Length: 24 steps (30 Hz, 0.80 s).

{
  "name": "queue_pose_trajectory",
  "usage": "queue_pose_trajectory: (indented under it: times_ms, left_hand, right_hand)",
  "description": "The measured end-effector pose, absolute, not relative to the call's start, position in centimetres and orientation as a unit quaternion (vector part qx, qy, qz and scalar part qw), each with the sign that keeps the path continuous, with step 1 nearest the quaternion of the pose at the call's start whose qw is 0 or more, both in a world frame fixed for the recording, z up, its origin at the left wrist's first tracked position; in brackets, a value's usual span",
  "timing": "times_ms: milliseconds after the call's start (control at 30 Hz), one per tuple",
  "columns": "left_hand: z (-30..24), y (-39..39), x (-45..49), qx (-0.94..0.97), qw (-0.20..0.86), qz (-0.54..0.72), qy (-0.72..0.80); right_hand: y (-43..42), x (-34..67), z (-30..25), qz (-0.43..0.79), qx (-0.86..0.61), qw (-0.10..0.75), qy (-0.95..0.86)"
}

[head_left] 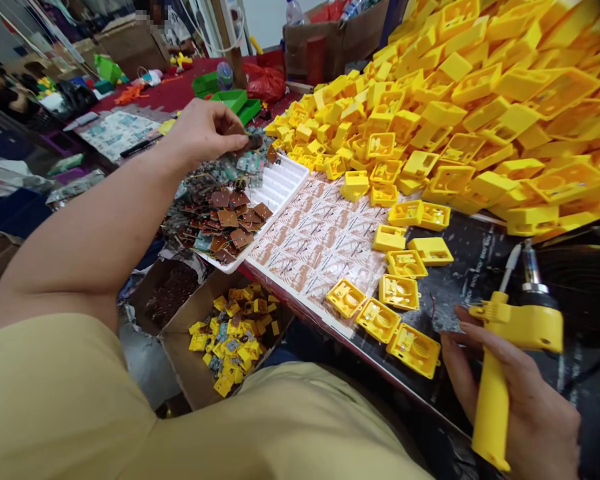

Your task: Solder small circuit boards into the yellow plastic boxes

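Note:
My left hand (207,132) reaches over a white foam tray (285,183) heaped with small circuit boards (230,217), some brown and some greenish. Its thumb and fingers are pinched together at the pile's far end; a dark bit shows at the fingertips, too small to make out. In my right hand (525,393) is a yellow soldering gun (495,393), its metal tip (530,263) pointing up and away. Left of that hand lie several open yellow plastic cases (414,350) in loose rows, with small metal parts inside.
A large heap of yellow cases (480,120) covers the back right. Below the table edge stands a cardboard box (190,360) with yellow cases and boards in it. Green trays (230,100) and a red bag (265,83) lie farther back. A person (5,93) sits at far left.

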<state>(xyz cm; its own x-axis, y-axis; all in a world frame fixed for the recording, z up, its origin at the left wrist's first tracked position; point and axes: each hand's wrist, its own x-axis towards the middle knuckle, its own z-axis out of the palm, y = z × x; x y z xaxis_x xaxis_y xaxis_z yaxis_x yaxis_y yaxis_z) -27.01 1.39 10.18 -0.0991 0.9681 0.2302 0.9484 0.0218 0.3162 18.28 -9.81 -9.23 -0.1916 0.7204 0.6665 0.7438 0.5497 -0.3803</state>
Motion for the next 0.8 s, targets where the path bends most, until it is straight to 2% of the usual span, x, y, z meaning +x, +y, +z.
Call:
queue_pose_trajectory:
  times_ms: [200,300,433,533,667,800]
  left_hand:
    - [7.3,2.9,-21.2,0.705,0.123,0.285,0.637]
    - [5.0,3.6,-17.8,0.751,0.130,0.213,0.612]
    - [3.1,3.7,-14.6,0.808,0.057,0.074,0.582]
    - [3.4,3.3,-13.8,0.812,0.011,0.037,0.583]
    - [3.9,3.0,-13.5,0.805,0.014,0.012,0.593]
    - [2.7,2.6,-12.3,0.813,0.034,-0.099,0.573]
  right_hand:
    - [-9.8,17.9,-9.2,-0.037,-0.456,0.416,-0.785]
    - [-9.9,17.9,-9.0,-0.043,-0.460,0.409,-0.787]
    - [-10.2,18.2,-8.5,-0.043,-0.453,0.406,-0.793]
    - [-10.7,18.0,-8.0,-0.041,-0.447,0.428,-0.785]
    - [-11.3,16.9,-7.3,-0.029,-0.439,0.444,-0.781]
    - [-11.6,15.6,-6.8,-0.020,-0.430,0.440,-0.788]
